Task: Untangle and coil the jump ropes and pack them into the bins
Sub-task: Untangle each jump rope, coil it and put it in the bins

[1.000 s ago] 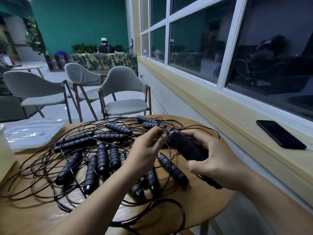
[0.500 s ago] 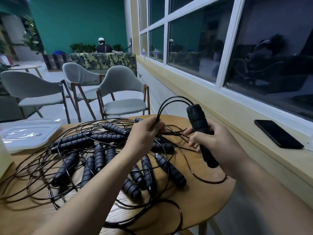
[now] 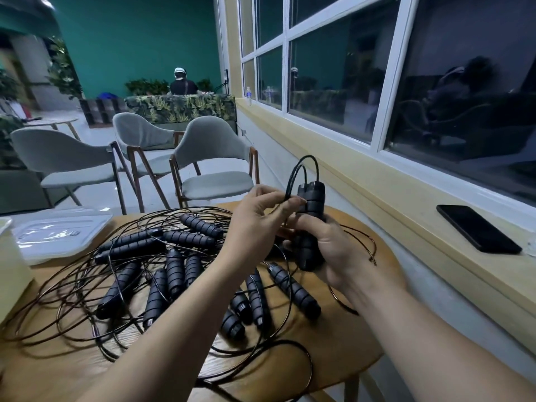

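Observation:
Several black jump ropes [image 3: 171, 265] with ribbed handles lie tangled in thin dark cords on a round wooden table [image 3: 342, 338]. My right hand [image 3: 327, 248] grips two black handles [image 3: 310, 216] together, held upright above the table's far right. My left hand [image 3: 258, 224] pinches the thin cord [image 3: 301, 172] that loops up from the handle tops. A clear bin lid [image 3: 58, 230] lies at the table's left, with a pale bin edge [image 3: 11, 256] beside it.
A yellow window ledge runs along the right with a black phone [image 3: 478, 227] on it. Three grey chairs [image 3: 214, 166] stand beyond the table. A person [image 3: 182, 82] sits far back behind a leaf-patterned sofa.
My right hand brought the handle upright and now holds two handles side by side. My left hand rose from the pile, and the cord loop above the handles has become shorter.

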`<act>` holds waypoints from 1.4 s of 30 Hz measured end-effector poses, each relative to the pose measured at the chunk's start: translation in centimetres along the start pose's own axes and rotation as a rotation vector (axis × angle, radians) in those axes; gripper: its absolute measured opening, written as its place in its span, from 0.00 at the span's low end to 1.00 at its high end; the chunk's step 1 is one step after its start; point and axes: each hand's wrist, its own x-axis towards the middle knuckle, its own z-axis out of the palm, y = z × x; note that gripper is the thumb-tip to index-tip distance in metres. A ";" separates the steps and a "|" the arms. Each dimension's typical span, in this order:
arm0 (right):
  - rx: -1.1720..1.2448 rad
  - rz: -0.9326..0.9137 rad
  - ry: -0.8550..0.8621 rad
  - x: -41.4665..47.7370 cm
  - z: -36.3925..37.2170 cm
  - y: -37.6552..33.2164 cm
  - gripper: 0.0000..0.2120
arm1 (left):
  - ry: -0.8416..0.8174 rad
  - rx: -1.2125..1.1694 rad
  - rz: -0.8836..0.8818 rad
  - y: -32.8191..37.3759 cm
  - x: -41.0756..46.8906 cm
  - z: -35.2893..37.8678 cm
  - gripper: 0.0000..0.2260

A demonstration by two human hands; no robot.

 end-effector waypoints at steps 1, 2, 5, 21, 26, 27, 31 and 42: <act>0.041 0.005 -0.019 0.0 0.2 -0.1 0.13 | -0.003 -0.042 -0.024 -0.2 0.1 -0.1 0.09; 0.064 0.005 -0.022 0.1 0.6 -0.1 0.11 | -0.016 -0.078 -0.035 -0.3 0.1 -0.2 0.09; 0.009 -0.013 0.039 0.5 1.3 -0.1 0.10 | -0.057 -0.194 -0.057 -0.6 -0.1 -0.3 0.07; -0.020 -0.044 0.121 0.0 -0.4 -1.4 0.07 | -0.203 0.560 0.081 -9.9 3.1 0.5 0.03; -0.022 -0.068 0.101 -0.5 -1.6 -2.1 0.07 | -0.235 0.717 0.078 -12.0 4.5 -0.3 0.07; -0.024 -0.073 0.099 -0.7 -1.9 -2.3 0.07 | -0.227 0.740 0.070 -12.4 4.7 -0.7 0.08; -0.062 -0.112 0.128 -1.2 -2.4 -2.2 0.06 | -0.222 0.790 0.060 -12.5 4.9 -1.0 0.15; -0.002 -0.078 0.259 0.8 -1.8 0.6 0.17 | -0.243 0.723 0.198 -8.8 4.6 0.1 0.08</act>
